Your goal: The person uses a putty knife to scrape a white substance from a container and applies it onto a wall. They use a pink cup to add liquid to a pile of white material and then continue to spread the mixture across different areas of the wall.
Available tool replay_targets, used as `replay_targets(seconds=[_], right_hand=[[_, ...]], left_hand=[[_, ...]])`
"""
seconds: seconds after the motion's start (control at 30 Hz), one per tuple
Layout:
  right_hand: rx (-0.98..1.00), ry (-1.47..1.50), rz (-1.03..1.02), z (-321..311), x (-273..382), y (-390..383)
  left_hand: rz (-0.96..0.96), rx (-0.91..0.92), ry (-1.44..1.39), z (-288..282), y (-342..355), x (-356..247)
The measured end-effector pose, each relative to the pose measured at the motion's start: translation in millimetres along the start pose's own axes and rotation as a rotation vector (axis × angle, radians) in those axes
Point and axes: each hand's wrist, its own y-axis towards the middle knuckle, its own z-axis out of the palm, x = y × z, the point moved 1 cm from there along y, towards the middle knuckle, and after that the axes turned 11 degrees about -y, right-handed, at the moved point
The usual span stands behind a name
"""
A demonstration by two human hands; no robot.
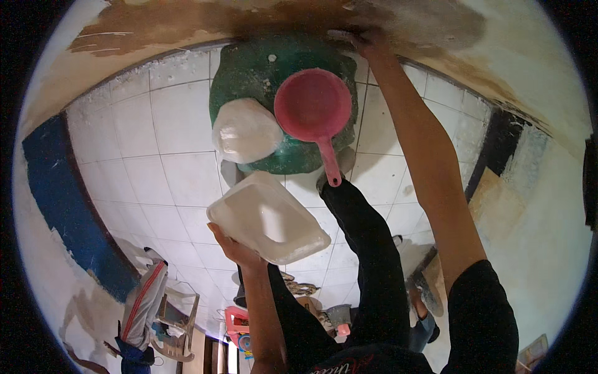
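My left hand (235, 248) grips a white plastic tub (229, 206) by its near left edge; the tub is tilted, and a smooth pale patch shows inside. Up at the wall, my right arm is stretched out. The fingers of my right hand (372, 43) are closed on a thin, flat tool (341, 35) held at the brown patch (286, 17) of the wall; its exact kind is too dim to tell. Between the hands stands a green plastic stool (240, 62) spotted with white. A pink dipper (311, 103) and a white plastic bag with pale contents (247, 132) sit on it.
White floor tiles (180, 118) surround the stool, with whitish specks along the wall's foot. At the left wall runs a blue band (68, 206). A beige chair (187, 330) stands lower left, beside hanging grey cloth (144, 305). Another person's leg (418, 305) shows lower right.
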Motion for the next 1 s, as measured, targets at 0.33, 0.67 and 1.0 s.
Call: replay_targets(seconds=[0.33,0.67,1.0], right_hand=[[-0.443,0.038,0.053,-81,120,-111],[-0.704,1.121,0.254,-49,219,-145],[-0.608,0.356,0.149,-129,269,-173]], left_hand=[[-0.153,0.004,-0.065,27,-6,-14],[-0.189,0.113,-0.035,16,-8,-70],[-0.145,0.339,0.032,6,-2,-118]])
